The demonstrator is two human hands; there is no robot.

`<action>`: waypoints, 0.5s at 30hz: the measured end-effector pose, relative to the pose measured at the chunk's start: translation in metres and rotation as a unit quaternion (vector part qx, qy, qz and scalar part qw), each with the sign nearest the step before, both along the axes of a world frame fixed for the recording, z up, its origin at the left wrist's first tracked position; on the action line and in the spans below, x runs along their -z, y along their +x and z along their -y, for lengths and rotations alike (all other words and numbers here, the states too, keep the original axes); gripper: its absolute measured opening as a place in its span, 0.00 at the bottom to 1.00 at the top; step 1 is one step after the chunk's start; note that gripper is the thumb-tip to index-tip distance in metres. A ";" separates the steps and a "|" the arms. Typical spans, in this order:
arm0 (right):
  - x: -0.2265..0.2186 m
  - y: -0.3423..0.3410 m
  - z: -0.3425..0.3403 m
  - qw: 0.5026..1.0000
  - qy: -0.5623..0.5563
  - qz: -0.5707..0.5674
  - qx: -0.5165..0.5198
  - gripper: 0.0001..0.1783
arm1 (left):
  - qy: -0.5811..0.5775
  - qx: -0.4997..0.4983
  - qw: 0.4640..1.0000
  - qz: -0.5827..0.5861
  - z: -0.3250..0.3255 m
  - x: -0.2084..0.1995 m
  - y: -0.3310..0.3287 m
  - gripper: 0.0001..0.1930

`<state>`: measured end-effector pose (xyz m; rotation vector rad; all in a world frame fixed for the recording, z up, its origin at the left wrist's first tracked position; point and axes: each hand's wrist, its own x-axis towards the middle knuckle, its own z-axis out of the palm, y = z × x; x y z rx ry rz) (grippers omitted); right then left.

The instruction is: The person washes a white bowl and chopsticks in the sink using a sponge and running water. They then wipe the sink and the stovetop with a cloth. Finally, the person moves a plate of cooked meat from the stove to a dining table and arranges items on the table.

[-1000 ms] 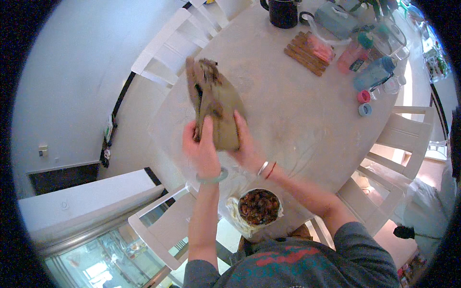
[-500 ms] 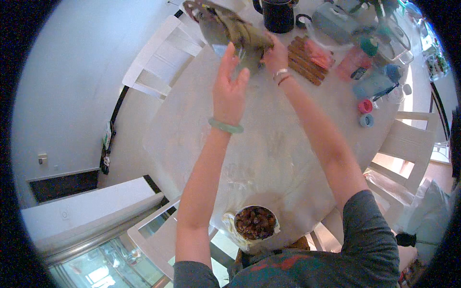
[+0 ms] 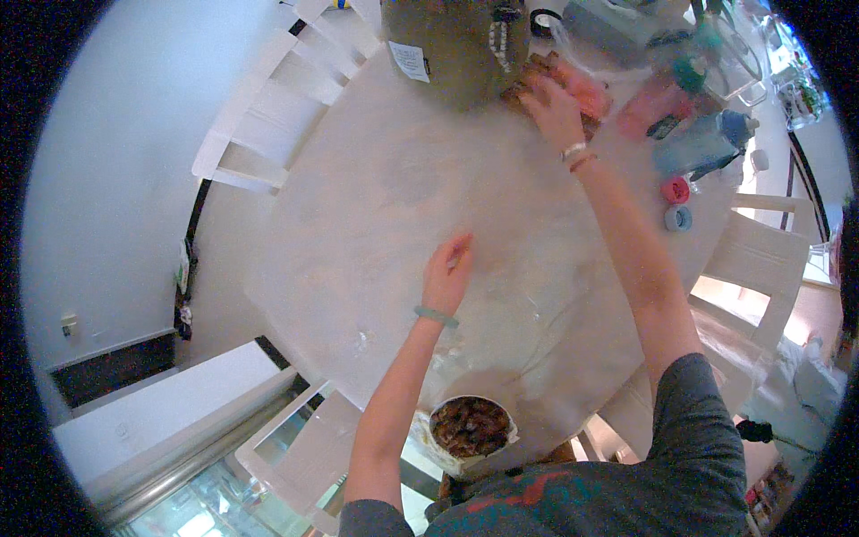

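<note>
At the far right, my right hand [image 3: 553, 112] lies over the brown slatted mat [image 3: 537, 67] and a pink item [image 3: 582, 85]. Its fingers are stretched and spread, with nothing plainly gripped. Left of it stands an olive-green bag [image 3: 447, 54] with a white tag and a string of pale beads, cut off by the top edge. My left hand [image 3: 447, 273] hovers over the middle of the table, its fingers curled in to the thumb and nothing visible in them. Close to my body is a round tub [image 3: 472, 427] of dark brown pieces with a crumpled pale liner.
At the right stand a pink bottle [image 3: 658, 107], a blue bottle [image 3: 702, 148], a red cap [image 3: 676, 190] and a blue cap [image 3: 678, 217]. A roll of black tape [image 3: 544, 22] lies at the back. White chairs [image 3: 277, 116] surround the pale table [image 3: 358, 215].
The olive bag, held at a tilt before, now stands upright at the back. My left hand has drawn back toward me. My right hand has left the bag for the slatted mat.
</note>
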<state>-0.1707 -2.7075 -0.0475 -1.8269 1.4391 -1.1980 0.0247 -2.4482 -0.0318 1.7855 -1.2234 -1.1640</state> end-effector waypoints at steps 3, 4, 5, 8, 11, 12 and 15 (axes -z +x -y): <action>0.022 -0.025 -0.014 0.982 0.005 -0.184 -0.031 0.26 | -0.043 0.017 0.999 0.002 -0.014 0.018 0.001 0.15; 0.028 -0.030 -0.014 0.968 -0.025 -0.248 0.000 0.25 | -0.063 0.019 0.998 0.003 -0.016 0.021 0.000 0.15; 0.034 -0.036 -0.014 0.948 -0.054 -0.312 0.030 0.24 | -0.072 0.036 0.996 0.025 -0.018 0.024 -0.001 0.15; 0.039 -0.060 0.024 0.921 -0.172 -0.308 0.166 0.23 | -0.087 0.080 0.990 0.072 -0.014 0.016 -0.007 0.15; 0.023 -0.047 0.012 0.937 -0.148 -0.303 0.089 0.23 | -0.080 0.069 0.992 0.071 -0.017 0.022 0.001 0.15; 0.012 -0.039 0.001 0.933 -0.082 -0.344 0.066 0.23 | -0.083 0.064 0.992 0.068 -0.018 0.028 0.003 0.15; 0.002 -0.029 -0.035 0.905 0.027 -0.421 0.050 0.22 | -0.080 0.064 0.992 0.072 -0.017 0.030 0.002 0.15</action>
